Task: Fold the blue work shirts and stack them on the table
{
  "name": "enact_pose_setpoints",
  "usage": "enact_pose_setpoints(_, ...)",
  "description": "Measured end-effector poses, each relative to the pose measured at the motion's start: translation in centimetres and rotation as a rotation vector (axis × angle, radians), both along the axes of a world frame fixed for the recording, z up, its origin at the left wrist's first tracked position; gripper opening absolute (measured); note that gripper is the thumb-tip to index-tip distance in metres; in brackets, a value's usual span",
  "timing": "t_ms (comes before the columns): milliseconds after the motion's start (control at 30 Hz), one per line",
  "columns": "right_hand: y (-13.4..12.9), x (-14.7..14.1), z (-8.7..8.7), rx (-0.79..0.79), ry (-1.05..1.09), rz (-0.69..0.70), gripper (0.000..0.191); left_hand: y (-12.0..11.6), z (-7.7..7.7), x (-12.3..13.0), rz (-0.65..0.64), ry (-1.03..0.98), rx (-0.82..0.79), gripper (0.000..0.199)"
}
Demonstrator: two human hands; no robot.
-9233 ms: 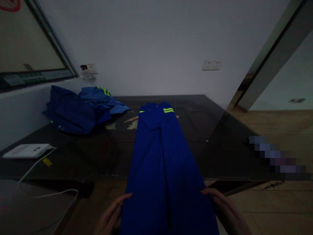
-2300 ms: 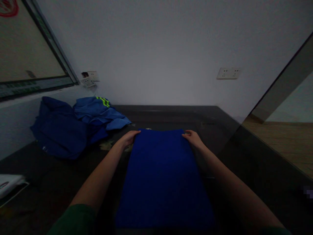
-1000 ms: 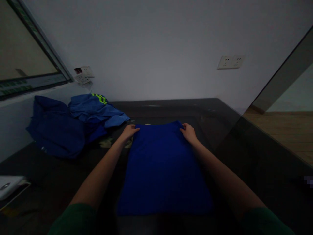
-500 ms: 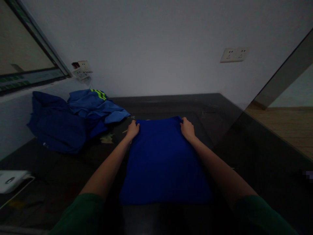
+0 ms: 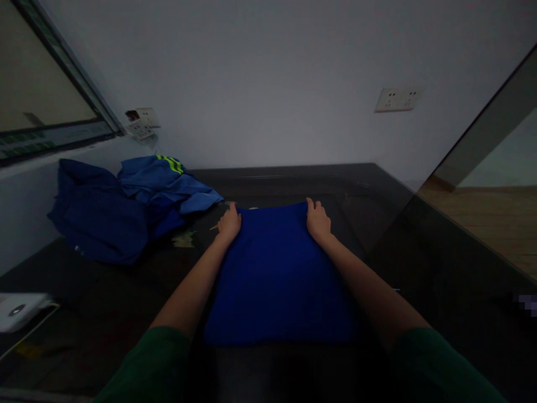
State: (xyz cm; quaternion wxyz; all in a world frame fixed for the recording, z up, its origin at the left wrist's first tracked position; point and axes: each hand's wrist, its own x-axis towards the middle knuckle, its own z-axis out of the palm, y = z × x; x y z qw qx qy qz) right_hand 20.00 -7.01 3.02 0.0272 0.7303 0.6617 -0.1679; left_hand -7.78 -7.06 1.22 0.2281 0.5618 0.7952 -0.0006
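A deep blue piece of cloth, perhaps a folded garment, lies spread in a near-rectangle on the dark tabletop. At its far left corner, my left hand is closed on the edge. My right hand grips the far right corner, fingers bent over the fabric and pointing away from me. Between the two hands the far edge runs almost straight, dipping slightly. The near edge rests close to my body, wider than the far one.
Crumpled blue clothes, one with yellow-green stripes, are heaped at the back left. A white device with a cable sits at the left edge. Behind the table rises a pale wall with sockets. Wooden flooring shows at right.
Both hands have come slightly closer together along the far edge. The raised far right corner now lies lower, and the near edge has shifted a little away from me.
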Motion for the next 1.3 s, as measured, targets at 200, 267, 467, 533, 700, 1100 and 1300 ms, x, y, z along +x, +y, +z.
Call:
enact_pose_setpoints(200, 0.0, -1.2, 0.5, 0.065, 0.000, 0.386, 0.046, -1.6, 0.1, 2.6, -0.381, -0.013, 0.161, 0.050)
enact_pose_setpoints(267, 0.1, -1.6, -0.2, 0.002, 0.023, 0.394, 0.045, -1.8, -0.7, 3.0, -0.449, -0.097, 0.050, 0.048)
enact_pose_setpoints(467, -0.4, 0.0, -3.0, -0.126, 0.002, 0.276, 0.056, -1.2, -2.8, 2.0, -0.407, -0.060, -0.085, 0.051)
enact_pose_setpoints(533, -0.7, 0.6, -3.4, -0.109, -0.012, 0.245, 0.060, -0.9, -3.1, 1.7, -0.387, -0.055, -0.093, 0.051)
enact_pose_setpoints(700, -0.5, 0.9, -2.9, -0.077, -0.043, 0.231, 0.060, -0.2, -2.6, 1.6, -0.280, 0.008, -0.078, 0.054)
enact_pose_setpoints(1100, -7.5, -2.1, 3.2, -0.099, 0.149, 0.506, 0.059, -7.7, 4.0, 4.1, -0.650, -0.206, -0.096, 0.052)
enact_pose_setpoints(1300, -8.0, 1.4, 2.2, -0.124, 0.083, 0.451, 0.058, -6.9, 2.0, 2.1, -0.567, -0.161, -0.099, 0.056)
